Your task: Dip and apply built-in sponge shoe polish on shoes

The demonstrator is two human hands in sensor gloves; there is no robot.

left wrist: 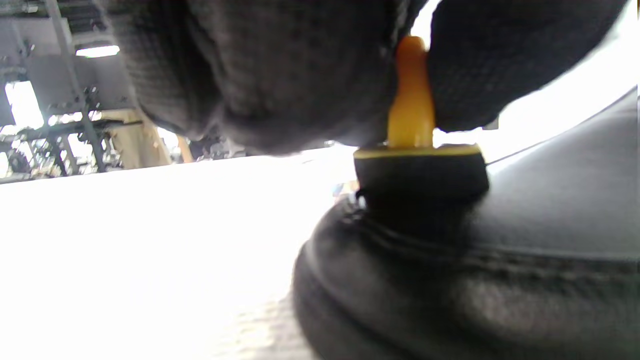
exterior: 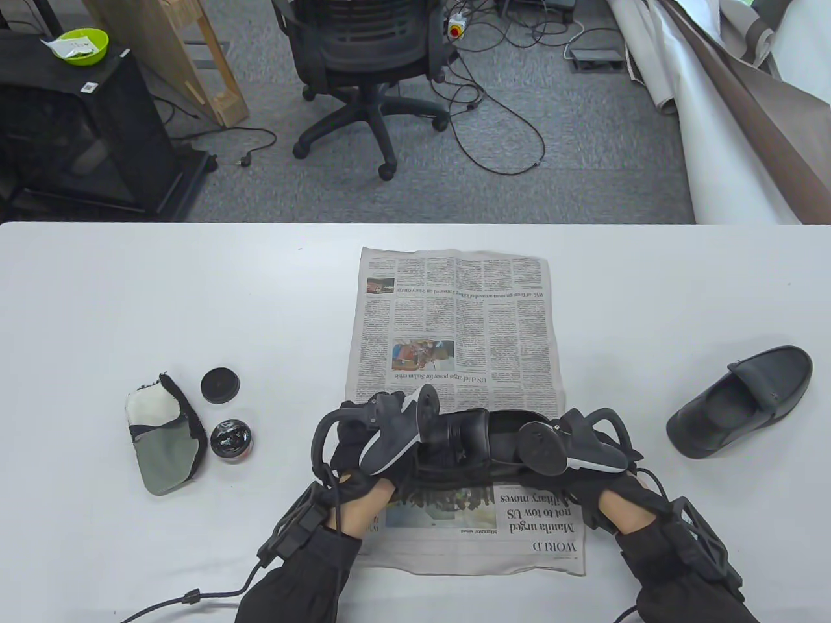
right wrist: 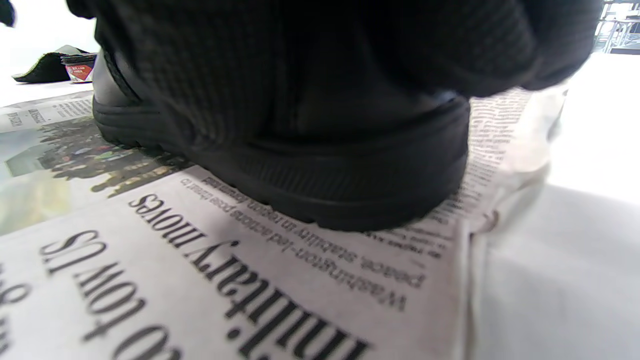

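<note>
**Sponge on the toe, heel held steady**

While the left hand (exterior: 370, 454) pinches the yellow stem of a round black sponge applicator (left wrist: 420, 170) between its gloved fingers (left wrist: 280, 75), the sponge's flat face sits pressed against the toe end of a black leather slip-on shoe (exterior: 474, 444). From the left wrist view the contact is plain: the dark pad rests right on the stitched seam of the upper. The right hand (exterior: 584, 467) is wrapped around the heel end of that same shoe, its fingers (right wrist: 310, 65) curled over the back above the ridged sole, which stands flat on the paper. Each hand carries a tracker on its back, both tipped toward the middle in the table view.

That shoe lies sideways across the near part of a spread sheet of newspaper (exterior: 454, 324), toe toward the left hand, heel toward the right.

Left of the paper, on the white table (exterior: 195, 292), stands an open round tin of black polish (exterior: 230, 439), and just beyond it lies its black lid (exterior: 220, 384), apart from the tin. Beside these 2 pieces lies a grey and white polishing mitt with a dark fuzzy edge (exterior: 162, 435). Well off to the right, a second black slip-on shoe (exterior: 746, 399) rests on the bare table, opening upward.
</note>
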